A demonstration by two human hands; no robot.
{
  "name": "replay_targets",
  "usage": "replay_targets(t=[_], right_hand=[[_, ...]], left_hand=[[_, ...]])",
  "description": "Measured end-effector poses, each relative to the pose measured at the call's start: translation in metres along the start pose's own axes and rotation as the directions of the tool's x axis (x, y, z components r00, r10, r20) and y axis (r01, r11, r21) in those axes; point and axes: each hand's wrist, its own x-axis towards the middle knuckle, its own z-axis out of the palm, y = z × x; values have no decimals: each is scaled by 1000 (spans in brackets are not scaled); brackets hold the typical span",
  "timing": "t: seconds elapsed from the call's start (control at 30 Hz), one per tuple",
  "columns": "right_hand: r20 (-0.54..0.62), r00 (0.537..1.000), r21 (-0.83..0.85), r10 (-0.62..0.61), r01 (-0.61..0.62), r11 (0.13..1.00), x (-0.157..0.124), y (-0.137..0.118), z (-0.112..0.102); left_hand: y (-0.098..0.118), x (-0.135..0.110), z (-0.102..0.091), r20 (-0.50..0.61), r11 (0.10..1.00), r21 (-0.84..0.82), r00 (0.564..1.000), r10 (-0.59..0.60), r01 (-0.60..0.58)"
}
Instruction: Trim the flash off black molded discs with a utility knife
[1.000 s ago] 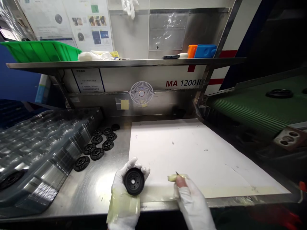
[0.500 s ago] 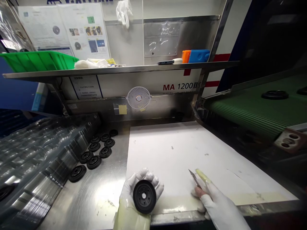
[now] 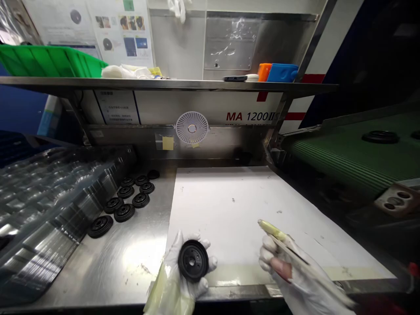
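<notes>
My left hand (image 3: 177, 280) wears a white glove with a yellowish cover at the wrist. It cups a round black wheel (image 3: 193, 262) with a hole in the middle, its flat face turned up towards me. To the right, over the front of the white sheet (image 3: 236, 227), my gloved right hand (image 3: 278, 260) is closed round a knife (image 3: 305, 264). The knife's long pale handle slants back to the lower right, and its blade is not clear now. The right thumb is bare, and yellow tape covers the index finger.
Several black wheels (image 3: 124, 212) lie on the metal table, beside stacked clear plastic trays (image 3: 65, 205) at left. On the right runs a green conveyor (image 3: 344, 162) carrying another wheel (image 3: 380, 137). A shelf (image 3: 197, 84) spans the back above a small white fan (image 3: 192, 127), with a green bin (image 3: 49, 61) on it.
The right hand has turned, so the knife's blade no longer points up and the handle now shows. The wheel in my left hand has tilted and shifted slightly left. The camera view has dipped.
</notes>
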Motion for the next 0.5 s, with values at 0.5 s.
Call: replay_targets(t=[0.5], right_hand=[[72,980,-57,187,-183,981,-26,18,55]], left_hand=[[3,-20,-1,242,989,135,970,30,-64]])
